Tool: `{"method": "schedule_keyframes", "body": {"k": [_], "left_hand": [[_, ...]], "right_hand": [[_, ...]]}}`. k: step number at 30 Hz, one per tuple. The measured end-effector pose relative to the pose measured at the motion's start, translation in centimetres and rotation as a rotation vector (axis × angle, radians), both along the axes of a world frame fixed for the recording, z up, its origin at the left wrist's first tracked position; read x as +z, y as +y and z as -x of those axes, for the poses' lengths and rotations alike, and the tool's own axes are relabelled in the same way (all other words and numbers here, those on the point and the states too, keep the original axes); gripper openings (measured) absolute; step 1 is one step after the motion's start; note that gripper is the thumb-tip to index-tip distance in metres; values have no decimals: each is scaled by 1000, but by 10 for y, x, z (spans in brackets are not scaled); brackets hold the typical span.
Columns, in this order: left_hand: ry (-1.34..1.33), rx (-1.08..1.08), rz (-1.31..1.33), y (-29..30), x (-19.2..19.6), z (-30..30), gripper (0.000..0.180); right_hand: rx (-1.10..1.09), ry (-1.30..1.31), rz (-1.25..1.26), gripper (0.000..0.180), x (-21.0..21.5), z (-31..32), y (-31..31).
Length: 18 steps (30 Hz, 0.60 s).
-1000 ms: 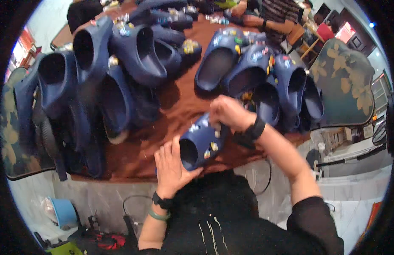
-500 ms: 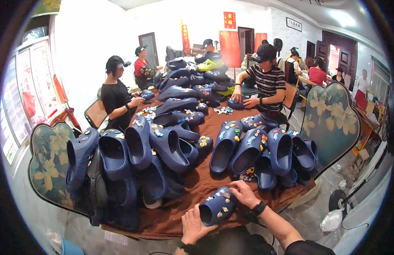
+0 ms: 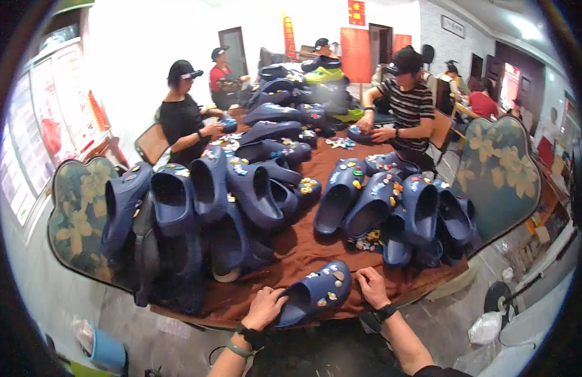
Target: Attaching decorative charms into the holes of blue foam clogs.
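Note:
A navy blue clog (image 3: 317,290) with several small charms on its upper lies on the brown cloth at the near edge, its toe pointing away to the right. My left hand (image 3: 266,308) grips the rim at the heel end, thumb and fingers closed on it. Just right of the toe, apart from the clog, is my right hand (image 3: 372,289). Its fingers are bent and drawn together; whatever may be between them is too small to tell. Beyond the toe, a small heap of colourful charms (image 3: 367,241) rests among other clogs.
Piled clogs (image 3: 209,185) crowd the left side of the brown-covered table (image 3: 291,251); more clogs (image 3: 423,207) stand at right. Curved floral panels (image 3: 498,179) flank the table. Co-workers (image 3: 184,113) sit farther along, handling clogs. A blue bin (image 3: 107,353) is on the floor at lower left.
My right hand has come off the toe and moved slightly right. The clog has turned, its toe swinging up and right, while my left hand has shifted left and up at the heel.

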<state>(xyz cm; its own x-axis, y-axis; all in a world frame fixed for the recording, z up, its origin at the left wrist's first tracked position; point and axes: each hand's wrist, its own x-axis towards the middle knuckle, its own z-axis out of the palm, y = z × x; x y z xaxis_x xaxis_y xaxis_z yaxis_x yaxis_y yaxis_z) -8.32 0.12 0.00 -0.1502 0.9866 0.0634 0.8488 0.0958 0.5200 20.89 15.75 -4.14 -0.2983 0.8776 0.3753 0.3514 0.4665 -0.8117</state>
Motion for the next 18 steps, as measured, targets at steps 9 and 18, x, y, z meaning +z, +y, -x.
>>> {"method": "schedule_keyframes", "body": {"k": [9, 18], "left_hand": [[-619, 113, -109, -20, 28, 14, 33], [-607, 400, -902, -48, 195, 104, 46]], "right_hand": [[28, 14, -106, 5, -10, -9, 3], [29, 24, -120, 3, -2, -7, -4]]}}
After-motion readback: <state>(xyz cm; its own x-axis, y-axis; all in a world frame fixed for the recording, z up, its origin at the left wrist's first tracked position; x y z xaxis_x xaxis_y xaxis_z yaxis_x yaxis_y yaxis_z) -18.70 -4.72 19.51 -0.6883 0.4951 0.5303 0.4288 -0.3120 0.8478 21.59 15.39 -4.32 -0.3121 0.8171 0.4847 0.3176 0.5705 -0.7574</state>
